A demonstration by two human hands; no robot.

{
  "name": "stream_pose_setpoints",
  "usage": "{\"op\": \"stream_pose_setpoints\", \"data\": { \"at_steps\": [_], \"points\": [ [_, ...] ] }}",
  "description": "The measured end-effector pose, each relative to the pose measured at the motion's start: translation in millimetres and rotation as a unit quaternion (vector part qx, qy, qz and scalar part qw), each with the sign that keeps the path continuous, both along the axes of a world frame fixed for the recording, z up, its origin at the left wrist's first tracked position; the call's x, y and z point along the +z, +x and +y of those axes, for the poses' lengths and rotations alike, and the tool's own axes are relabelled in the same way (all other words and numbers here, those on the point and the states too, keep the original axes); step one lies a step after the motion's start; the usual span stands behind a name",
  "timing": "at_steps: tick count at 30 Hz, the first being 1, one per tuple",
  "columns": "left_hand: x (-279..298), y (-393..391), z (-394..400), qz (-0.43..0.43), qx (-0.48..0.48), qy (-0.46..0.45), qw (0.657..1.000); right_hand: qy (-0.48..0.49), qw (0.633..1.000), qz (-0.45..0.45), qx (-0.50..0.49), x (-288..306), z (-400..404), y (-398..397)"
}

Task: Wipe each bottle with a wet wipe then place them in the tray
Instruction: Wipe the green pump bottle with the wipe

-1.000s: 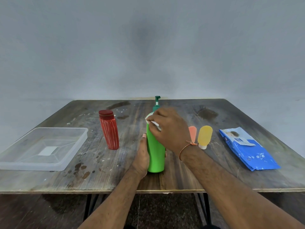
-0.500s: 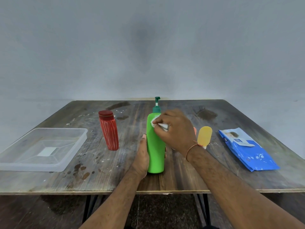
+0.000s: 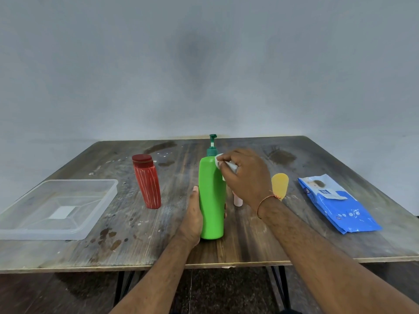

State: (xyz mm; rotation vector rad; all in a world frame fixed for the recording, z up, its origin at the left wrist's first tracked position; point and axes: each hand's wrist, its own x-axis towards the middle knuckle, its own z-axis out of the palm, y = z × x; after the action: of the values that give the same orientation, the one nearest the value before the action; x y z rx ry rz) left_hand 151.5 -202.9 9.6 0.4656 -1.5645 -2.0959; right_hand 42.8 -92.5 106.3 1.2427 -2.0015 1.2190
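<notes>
The green pump bottle (image 3: 212,200) stood upright on the wooden table (image 3: 249,245), near its front edge and roughly central. My left hand (image 3: 192,219) was wrapped around the lower left side of the bottle, thumb lying up its wall, fingers closed behind it. My right hand (image 3: 246,175) was bunched around a white wet wipe (image 3: 219,163), pinching it and pressing it against the bottle's right shoulder, just below the dark green pump collar. A thread band (image 3: 266,201) sat on that wrist.

To the left, the red bottle (image 3: 147,182) with a dark red cap stood apart from the green one, leaning slightly. Further left, the clear plastic tray (image 3: 97,214) lay at the table's left edge, with no bottle in it. Behind my right hand, a small yellow bottle (image 3: 280,184) stood cap down, and a pale pink one (image 3: 238,200) showed only at its base, the rest hidden. The blue wipes packet (image 3: 337,207) lay flat at the right, well apart from the bottles.
</notes>
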Motion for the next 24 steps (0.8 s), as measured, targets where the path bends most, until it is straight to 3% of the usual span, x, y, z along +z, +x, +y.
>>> {"op": "stream_pose_setpoints", "data": {
  "at_steps": [4,9,13,19,24],
  "points": [
    [-1,1,-1,-0.001,-0.001,-0.003,1.0,-0.006,1.0,0.001,0.018,5,-6,-1],
    [-1,-1,-2,-0.002,-0.004,0.0,1.0,0.029,0.996,0.066,0.044,1,5,-7],
    [0,0,-1,-0.003,-0.01,0.0,1.0,-0.001,0.998,0.058,0.003,-3,6,-10],
    [-2,-1,0,0.018,-0.013,0.015,1.0,-0.014,0.993,0.113,0.041,-3,-4,0],
    [-2,-1,0,0.024,-0.016,0.019,0.999,-0.021,0.997,0.064,0.027,-20,4,-4]
  ]
}}
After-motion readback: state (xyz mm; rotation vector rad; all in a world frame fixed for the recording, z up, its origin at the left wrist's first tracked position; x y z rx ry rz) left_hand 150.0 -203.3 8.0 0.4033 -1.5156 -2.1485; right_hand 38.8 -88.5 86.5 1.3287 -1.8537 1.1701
